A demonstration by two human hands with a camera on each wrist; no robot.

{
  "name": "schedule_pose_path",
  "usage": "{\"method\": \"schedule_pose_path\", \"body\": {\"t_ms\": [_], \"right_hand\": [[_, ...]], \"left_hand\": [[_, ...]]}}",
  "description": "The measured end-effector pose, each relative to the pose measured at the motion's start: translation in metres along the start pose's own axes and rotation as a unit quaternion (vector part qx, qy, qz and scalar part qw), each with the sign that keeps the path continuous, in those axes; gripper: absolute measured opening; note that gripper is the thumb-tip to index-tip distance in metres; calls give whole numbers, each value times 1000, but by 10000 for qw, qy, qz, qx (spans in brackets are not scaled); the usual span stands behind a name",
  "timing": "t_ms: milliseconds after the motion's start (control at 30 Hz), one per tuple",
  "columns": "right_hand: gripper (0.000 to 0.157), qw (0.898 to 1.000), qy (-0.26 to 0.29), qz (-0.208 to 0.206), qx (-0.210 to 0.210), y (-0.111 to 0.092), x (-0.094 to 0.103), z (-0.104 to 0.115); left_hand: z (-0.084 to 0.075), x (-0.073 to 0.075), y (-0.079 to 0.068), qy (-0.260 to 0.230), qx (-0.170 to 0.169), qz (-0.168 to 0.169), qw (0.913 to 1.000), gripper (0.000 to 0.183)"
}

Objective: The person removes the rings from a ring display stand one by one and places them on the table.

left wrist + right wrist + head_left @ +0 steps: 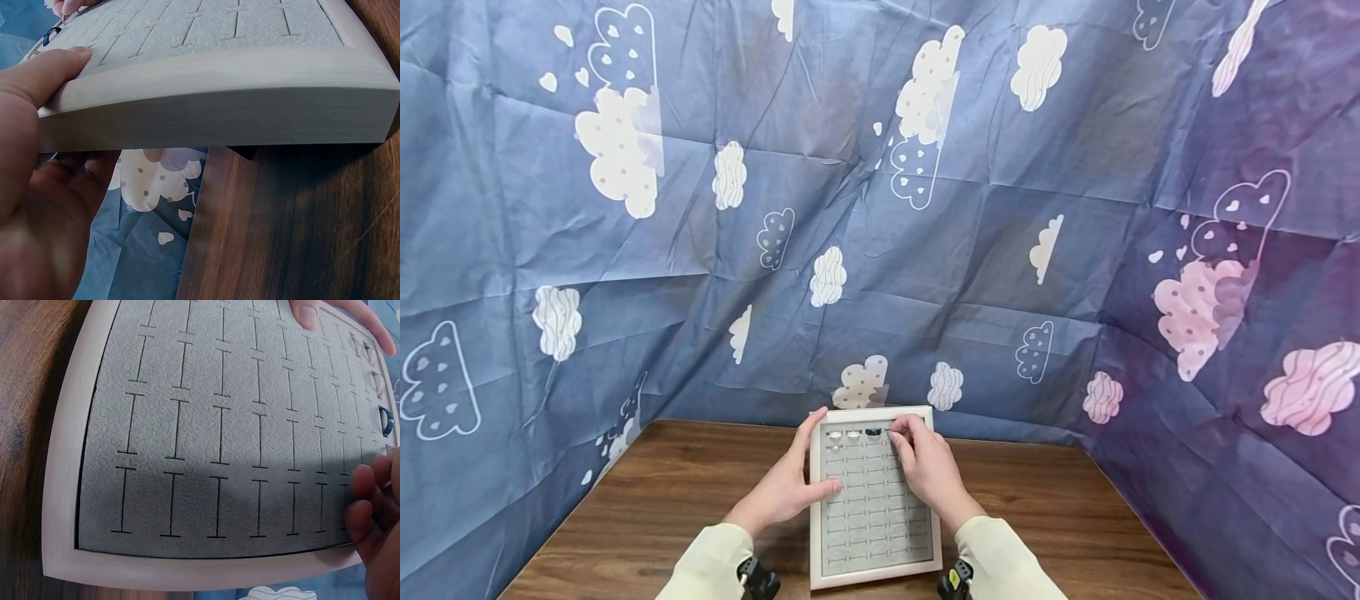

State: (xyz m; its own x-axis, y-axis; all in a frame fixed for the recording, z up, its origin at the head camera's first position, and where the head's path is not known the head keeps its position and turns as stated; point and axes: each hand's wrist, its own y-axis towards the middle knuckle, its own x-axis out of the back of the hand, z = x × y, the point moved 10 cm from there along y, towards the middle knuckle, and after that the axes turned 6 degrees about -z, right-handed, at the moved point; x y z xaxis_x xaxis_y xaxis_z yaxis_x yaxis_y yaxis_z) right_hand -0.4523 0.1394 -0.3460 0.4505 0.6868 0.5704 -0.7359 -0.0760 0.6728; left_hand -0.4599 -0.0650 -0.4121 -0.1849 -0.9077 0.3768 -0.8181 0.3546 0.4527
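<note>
The tray (876,576), pale-framed with slotted grey foam, is over the middle of the table (700,467), near the cloud-print curtain (925,250). The left hand (786,490) grips its left side, thumb on the foam, other fingers reaching along and under the frame. The right hand (934,473) has its fingers curled, tips close together at the top row's right end; I cannot tell whether they pinch anything. Left of them sit 1 dark ring (872,432) and 2 light rings (853,434), with 1 more light ring in row 2.
</note>
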Motion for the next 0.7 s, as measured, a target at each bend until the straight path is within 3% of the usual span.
{"method": "schedule_pose_path", "body": {"t_ms": [167, 700], "right_hand": [[12, 9999, 106, 66, 46, -1, 1, 0], [7, 9988, 388, 199, 213, -4, 1, 1]], "left_hand": [[1, 1, 0, 25, 3, -6, 10000, 111], [2, 0, 0, 2, 67, 16, 10000, 111]]}}
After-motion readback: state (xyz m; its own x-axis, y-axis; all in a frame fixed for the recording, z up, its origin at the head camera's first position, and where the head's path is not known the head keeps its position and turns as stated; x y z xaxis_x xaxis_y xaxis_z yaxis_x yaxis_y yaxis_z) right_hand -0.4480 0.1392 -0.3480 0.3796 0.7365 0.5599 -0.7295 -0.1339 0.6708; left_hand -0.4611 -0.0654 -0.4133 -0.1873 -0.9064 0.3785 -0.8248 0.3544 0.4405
